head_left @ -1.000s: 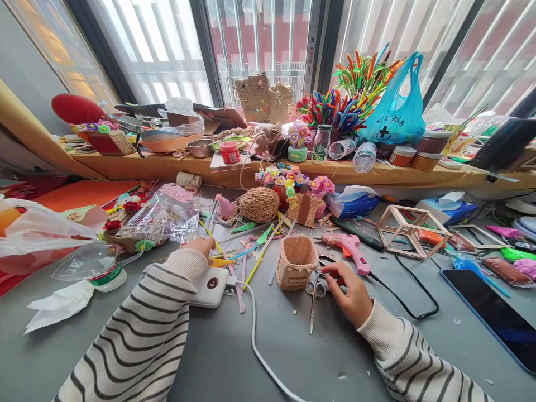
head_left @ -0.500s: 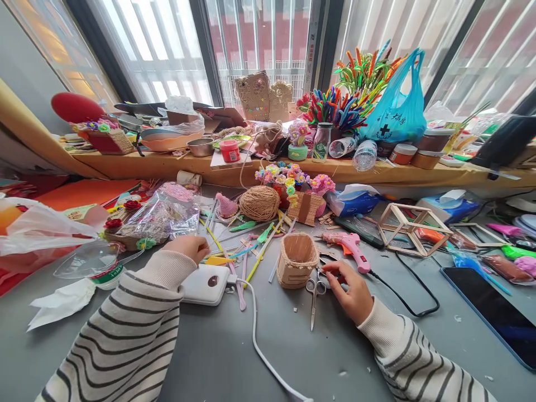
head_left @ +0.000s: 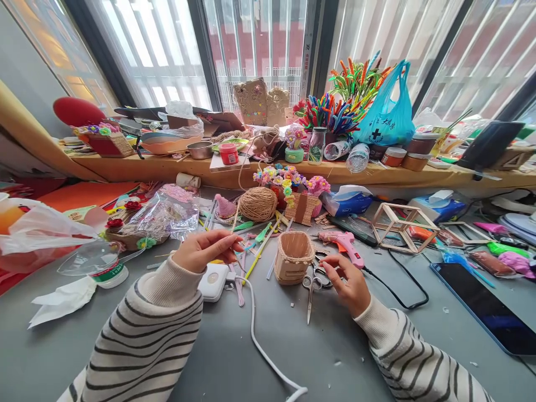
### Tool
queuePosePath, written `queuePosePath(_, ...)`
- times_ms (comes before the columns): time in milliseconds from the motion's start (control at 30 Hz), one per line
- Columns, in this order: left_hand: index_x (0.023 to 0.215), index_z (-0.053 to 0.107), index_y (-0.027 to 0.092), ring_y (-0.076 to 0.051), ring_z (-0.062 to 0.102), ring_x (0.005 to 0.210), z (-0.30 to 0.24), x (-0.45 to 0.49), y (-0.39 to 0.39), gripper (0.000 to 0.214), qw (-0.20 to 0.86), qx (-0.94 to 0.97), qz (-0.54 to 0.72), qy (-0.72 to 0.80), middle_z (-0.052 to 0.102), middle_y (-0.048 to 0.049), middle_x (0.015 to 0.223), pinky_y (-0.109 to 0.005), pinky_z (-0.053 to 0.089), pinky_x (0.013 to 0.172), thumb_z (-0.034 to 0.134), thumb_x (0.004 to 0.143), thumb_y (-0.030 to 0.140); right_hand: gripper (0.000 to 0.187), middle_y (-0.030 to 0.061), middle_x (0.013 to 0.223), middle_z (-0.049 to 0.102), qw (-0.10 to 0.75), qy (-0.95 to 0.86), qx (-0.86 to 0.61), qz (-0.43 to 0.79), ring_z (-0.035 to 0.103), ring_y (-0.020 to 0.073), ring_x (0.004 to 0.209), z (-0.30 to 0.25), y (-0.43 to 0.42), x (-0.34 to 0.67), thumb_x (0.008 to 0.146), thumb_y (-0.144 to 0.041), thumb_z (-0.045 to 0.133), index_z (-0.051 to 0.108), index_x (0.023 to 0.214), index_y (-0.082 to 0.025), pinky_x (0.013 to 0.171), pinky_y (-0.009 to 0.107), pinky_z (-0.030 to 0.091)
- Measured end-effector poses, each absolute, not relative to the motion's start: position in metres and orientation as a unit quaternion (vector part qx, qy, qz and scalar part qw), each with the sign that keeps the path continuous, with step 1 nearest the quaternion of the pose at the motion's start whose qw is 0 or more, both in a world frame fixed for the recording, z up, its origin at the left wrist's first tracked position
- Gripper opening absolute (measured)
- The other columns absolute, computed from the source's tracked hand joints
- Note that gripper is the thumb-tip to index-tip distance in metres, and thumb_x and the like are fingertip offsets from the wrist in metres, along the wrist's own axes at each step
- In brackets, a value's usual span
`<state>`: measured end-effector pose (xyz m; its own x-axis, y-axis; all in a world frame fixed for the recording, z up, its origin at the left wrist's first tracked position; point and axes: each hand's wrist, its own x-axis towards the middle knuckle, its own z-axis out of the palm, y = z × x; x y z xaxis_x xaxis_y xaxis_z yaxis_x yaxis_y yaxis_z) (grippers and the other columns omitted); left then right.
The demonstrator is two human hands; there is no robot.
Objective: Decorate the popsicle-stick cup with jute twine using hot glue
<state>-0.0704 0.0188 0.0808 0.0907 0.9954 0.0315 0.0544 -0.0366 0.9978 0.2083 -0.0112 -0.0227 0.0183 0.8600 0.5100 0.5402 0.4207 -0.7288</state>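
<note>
Above the white power bank point(head_left: 213, 282), my left hand point(head_left: 207, 249) pinches a strand of twine point(head_left: 235, 218) between thumb and fingers. The strand rises toward the ball of twine point(head_left: 258, 204). My right hand point(head_left: 348, 283) hovers at the table beside black-handled scissors point(head_left: 321, 261), its fingers slightly bent and apart, nothing visible in them. Between the hands stands a small wooden-stick basket point(head_left: 294, 268) with a twine-trimmed rim. Small silver scissors point(head_left: 310, 301) lie in front of it, points toward me.
A pink glue gun point(head_left: 345, 245) lies behind my right hand, its black cord trailing right. A phone point(head_left: 481, 304) lies at the right, near a wooden stick frame point(head_left: 404, 226). A white cable point(head_left: 254, 329) crosses the front. Craft supplies crowd the ledge point(head_left: 167, 167).
My left hand has moved right and up from behind the power bank, and a strand of twine now shows at its fingers. My right hand stays near the scissors.
</note>
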Motion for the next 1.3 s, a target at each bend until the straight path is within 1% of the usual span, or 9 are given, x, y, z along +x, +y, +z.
queuePosePath(167, 0.066, 0.071, 0.014, -0.009, 0.060, 0.048, 0.083, -0.058, 0.006, 0.023, 0.572, 0.497, 0.492, 0.429, 0.068, -0.0037, 0.058, -0.015, 0.051, 0.050, 0.079, 0.057, 0.034, 0.020, 0.0058, 0.081, 0.065, 0.472, -0.731, -0.437, 0.227, 0.056, 0.0109, 0.059, 0.021, -0.016, 0.181, 0.084, -0.035, 0.051, 0.060, 0.089, -0.018, 0.048, 0.022, 0.046)
queuePosePath(300, 0.069, 0.068, 0.012, -0.010, 0.062, 0.051, 0.084, -0.047, 0.002, 0.011, 0.635, 0.450, 0.494, 0.387, 0.068, -0.0024, 0.060, -0.018, 0.053, 0.053, 0.073, 0.067, 0.022, 0.041, 0.0096, 0.097, 0.063, 0.423, -0.793, -0.374, 0.228, 0.053, 0.0110, 0.061, 0.042, -0.011, 0.145, 0.077, -0.040, 0.060, 0.056, 0.110, -0.015, 0.054, 0.025, 0.046)
queuePosePath(500, 0.071, 0.067, 0.014, -0.008, 0.065, 0.058, 0.082, -0.039, 0.007, 0.006, 0.645, 0.413, 0.530, 0.365, 0.070, -0.0006, 0.067, -0.016, 0.054, 0.059, 0.070, 0.071, 0.019, 0.023, 0.0038, 0.072, 0.066, 0.481, -0.760, -0.371, 0.230, 0.057, 0.0129, 0.066, 0.059, 0.004, 0.143, 0.086, -0.032, 0.049, 0.063, 0.075, -0.017, 0.063, 0.025, 0.045)
queuePosePath(733, 0.068, 0.068, 0.015, -0.007, 0.066, 0.059, 0.089, -0.023, 0.005, 0.011, 0.668, 0.390, 0.538, 0.334, 0.071, 0.0012, 0.066, -0.014, 0.056, 0.060, 0.062, 0.078, 0.015, 0.030, 0.0057, 0.089, 0.066, 0.443, -0.759, -0.394, 0.268, 0.049, 0.0090, 0.058, 0.072, 0.002, 0.155, 0.077, -0.036, 0.061, 0.062, 0.100, -0.015, 0.053, 0.022, 0.040)
queuePosePath(933, 0.074, 0.067, 0.016, -0.005, 0.066, 0.064, 0.093, -0.011, 0.009, 0.010, 0.645, 0.414, 0.549, 0.333, 0.071, 0.0018, 0.074, -0.013, 0.054, 0.064, 0.059, 0.080, 0.019, 0.018, 0.0031, 0.071, 0.067, 0.456, -0.750, -0.384, 0.287, 0.056, 0.0113, 0.062, 0.072, 0.007, 0.166, 0.082, -0.028, 0.053, 0.065, 0.076, -0.016, 0.057, 0.022, 0.042)
queuePosePath(1033, 0.088, 0.066, 0.018, -0.008, 0.065, 0.069, 0.082, -0.013, 0.011, 0.015, 0.550, 0.519, 0.536, 0.376, 0.070, -0.0009, 0.089, -0.016, 0.054, 0.062, 0.060, 0.079, 0.028, 0.021, 0.0024, 0.064, 0.064, 0.493, -0.713, -0.418, 0.272, 0.054, 0.0119, 0.057, 0.075, 0.013, 0.181, 0.080, -0.034, 0.055, 0.065, 0.074, -0.016, 0.053, 0.023, 0.041)
queuePosePath(1100, 0.090, 0.066, 0.016, -0.011, 0.063, 0.065, 0.073, -0.011, 0.013, 0.021, 0.384, 0.677, 0.489, 0.393, 0.069, -0.0056, 0.088, -0.020, 0.052, 0.053, 0.063, 0.074, 0.030, 0.023, 0.0017, 0.061, 0.062, 0.515, -0.691, -0.432, 0.265, 0.052, 0.0114, 0.054, 0.077, 0.017, 0.190, 0.078, -0.037, 0.057, 0.064, 0.073, -0.016, 0.051, 0.023, 0.040)
queuePosePath(1200, 0.087, 0.067, 0.016, -0.020, 0.064, 0.083, 0.063, 0.003, 0.016, 0.016, 0.098, 0.860, 0.366, 0.341, 0.070, -0.0089, 0.086, -0.033, 0.053, 0.073, 0.059, 0.076, 0.026, 0.023, 0.0004, 0.058, 0.060, 0.546, -0.662, -0.439, 0.267, 0.052, 0.0109, 0.053, 0.079, 0.023, 0.202, 0.078, -0.038, 0.057, 0.064, 0.074, -0.016, 0.053, 0.024, 0.040)
queuePosePath(1300, 0.089, 0.065, 0.014, -0.024, 0.066, 0.081, 0.063, 0.030, 0.019, 0.020, -0.007, 0.917, 0.132, 0.378, 0.070, -0.0115, 0.085, -0.035, 0.052, 0.072, 0.060, 0.077, 0.028, 0.025, -0.0012, 0.059, 0.060, 0.572, -0.633, -0.448, 0.269, 0.053, 0.0110, 0.054, 0.079, 0.029, 0.213, 0.078, -0.038, 0.057, 0.063, 0.090, -0.017, 0.054, 0.024, 0.041)
